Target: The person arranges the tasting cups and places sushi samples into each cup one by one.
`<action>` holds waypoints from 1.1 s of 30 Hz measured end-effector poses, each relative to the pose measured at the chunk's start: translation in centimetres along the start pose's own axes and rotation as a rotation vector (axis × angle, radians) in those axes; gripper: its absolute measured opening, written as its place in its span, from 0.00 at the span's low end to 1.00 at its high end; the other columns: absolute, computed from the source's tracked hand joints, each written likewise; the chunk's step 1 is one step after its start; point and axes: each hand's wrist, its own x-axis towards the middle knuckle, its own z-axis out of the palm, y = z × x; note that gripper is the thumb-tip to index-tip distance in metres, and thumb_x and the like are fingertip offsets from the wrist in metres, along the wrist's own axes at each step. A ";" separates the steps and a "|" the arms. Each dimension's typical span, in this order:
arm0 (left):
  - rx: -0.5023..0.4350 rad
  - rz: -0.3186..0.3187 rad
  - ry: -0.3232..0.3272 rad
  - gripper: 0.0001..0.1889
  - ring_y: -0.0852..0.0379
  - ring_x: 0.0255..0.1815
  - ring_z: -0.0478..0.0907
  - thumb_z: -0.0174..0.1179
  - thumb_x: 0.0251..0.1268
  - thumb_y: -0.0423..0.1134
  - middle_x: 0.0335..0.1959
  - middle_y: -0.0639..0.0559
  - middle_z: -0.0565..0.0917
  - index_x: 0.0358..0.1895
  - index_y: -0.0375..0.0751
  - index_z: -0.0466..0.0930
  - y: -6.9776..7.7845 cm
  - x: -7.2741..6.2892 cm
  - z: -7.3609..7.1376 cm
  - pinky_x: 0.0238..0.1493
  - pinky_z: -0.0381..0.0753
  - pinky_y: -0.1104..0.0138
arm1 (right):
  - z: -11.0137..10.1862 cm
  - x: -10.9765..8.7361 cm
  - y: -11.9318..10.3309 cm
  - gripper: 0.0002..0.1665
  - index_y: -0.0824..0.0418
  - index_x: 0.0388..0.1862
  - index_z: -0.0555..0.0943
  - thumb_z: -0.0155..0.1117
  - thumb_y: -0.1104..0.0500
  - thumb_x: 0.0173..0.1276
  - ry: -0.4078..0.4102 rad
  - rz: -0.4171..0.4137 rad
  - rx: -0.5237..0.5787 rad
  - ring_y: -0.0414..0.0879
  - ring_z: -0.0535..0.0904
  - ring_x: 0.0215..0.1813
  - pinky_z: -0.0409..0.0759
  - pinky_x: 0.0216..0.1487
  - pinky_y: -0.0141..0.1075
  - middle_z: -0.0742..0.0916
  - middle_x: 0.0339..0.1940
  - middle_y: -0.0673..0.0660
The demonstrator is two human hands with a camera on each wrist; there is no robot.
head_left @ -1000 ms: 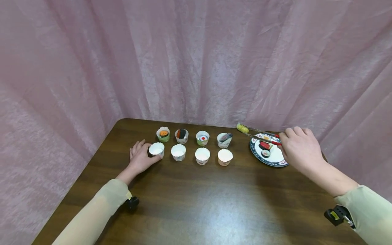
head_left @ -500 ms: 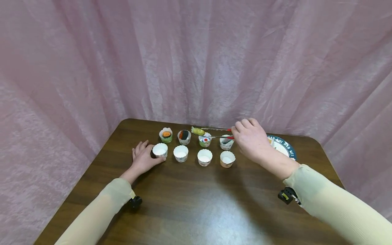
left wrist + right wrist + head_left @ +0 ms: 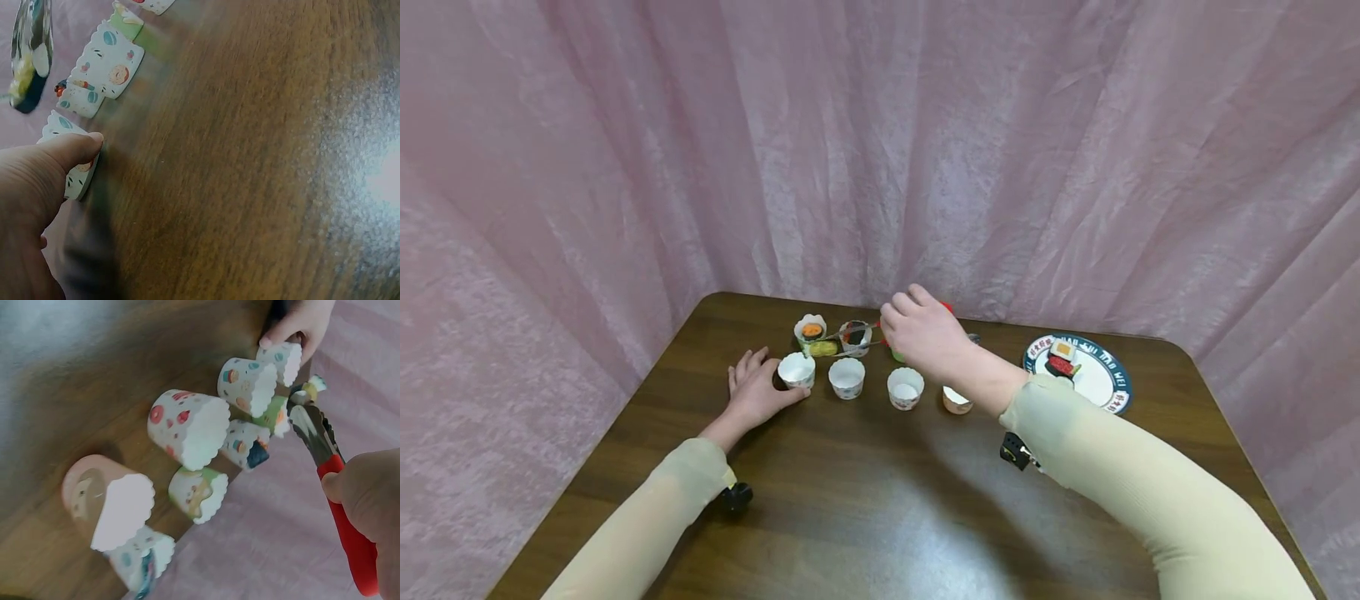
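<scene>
My left hand point(image 3: 756, 390) holds the leftmost front paper cup point(image 3: 795, 372), its thumb point(image 3: 84, 147) against the patterned side. With my right hand point(image 3: 928, 337) I grip metal tongs point(image 3: 340, 506) by their red handles. Between the tong tips is a yellow-green toy sushi piece point(image 3: 822, 348), raised beside the held cup and overlapping the back row in the head view. Three more white-lined cups continue the front row: one beside the held cup point(image 3: 847, 378), a third cup point(image 3: 905, 389) and an orange-sided cup point(image 3: 957, 402), partly behind my right wrist.
Behind stands a row of cups with sushi, including an orange-topped piece point(image 3: 812, 331) and a black-banded one point(image 3: 854, 335); my right hand hides others. A blue-rimmed plate point(image 3: 1122, 385) at right bears several pieces, one red-topped point(image 3: 1061, 365). A pink curtain point(image 3: 880, 150) hangs behind the table point(image 3: 820, 500).
My right hand has carried the tongs and the yellow-green sushi piece leftward from near the plate, past the cups, toward the left hand. The left hand stays on its cup.
</scene>
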 end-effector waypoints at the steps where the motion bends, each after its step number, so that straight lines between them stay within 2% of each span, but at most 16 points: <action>1: -0.001 -0.002 -0.002 0.41 0.29 0.80 0.40 0.74 0.55 0.60 0.78 0.30 0.56 0.63 0.32 0.75 0.0 0.0 0.0 0.71 0.29 0.30 | 0.1 0.5 -0.2 0.11 0.57 0.37 0.86 0.58 0.66 0.73 0.007 -0.015 -0.014 0.50 0.71 0.39 0.68 0.50 0.42 0.77 0.33 0.52; 6: 0.006 -0.004 -0.004 0.41 0.29 0.80 0.39 0.74 0.56 0.60 0.78 0.30 0.56 0.63 0.32 0.75 0.0 0.1 -0.1 0.71 0.30 0.30 | 0.0 2.4 -1.1 0.14 0.54 0.37 0.88 0.55 0.64 0.77 0.018 -0.068 -0.078 0.48 0.70 0.39 0.67 0.49 0.41 0.79 0.34 0.51; 13: 0.006 -0.006 -0.009 0.41 0.29 0.80 0.39 0.73 0.56 0.59 0.78 0.29 0.56 0.63 0.30 0.75 0.1 0.1 -0.2 0.71 0.29 0.30 | -0.8 4.3 -1.6 0.13 0.53 0.47 0.88 0.55 0.61 0.78 -0.020 -0.135 -0.164 0.49 0.73 0.48 0.66 0.60 0.44 0.83 0.44 0.50; 18: 0.009 -0.003 -0.012 0.40 0.28 0.80 0.39 0.73 0.57 0.59 0.78 0.28 0.55 0.62 0.30 0.75 0.2 0.1 -0.3 0.71 0.30 0.29 | -1.0 5.1 -1.7 0.14 0.47 0.42 0.89 0.56 0.60 0.77 -0.015 -0.161 -0.185 0.49 0.73 0.50 0.65 0.60 0.43 0.83 0.45 0.49; 25: 0.015 0.003 -0.005 0.38 0.28 0.79 0.39 0.73 0.57 0.58 0.78 0.28 0.56 0.60 0.32 0.76 0.1 0.0 -0.6 0.71 0.31 0.29 | -1.1 6.1 -2.0 0.16 0.52 0.41 0.87 0.51 0.62 0.79 -0.006 -0.185 -0.216 0.48 0.72 0.48 0.64 0.58 0.42 0.83 0.43 0.49; 33: 0.021 -0.003 -0.015 0.37 0.28 0.80 0.39 0.73 0.58 0.58 0.78 0.29 0.55 0.61 0.32 0.76 -0.2 -0.1 -0.6 0.72 0.30 0.30 | -1.8 7.4 -2.6 0.14 0.52 0.41 0.86 0.53 0.62 0.79 -0.050 -0.229 -0.253 0.47 0.71 0.51 0.64 0.60 0.43 0.82 0.47 0.48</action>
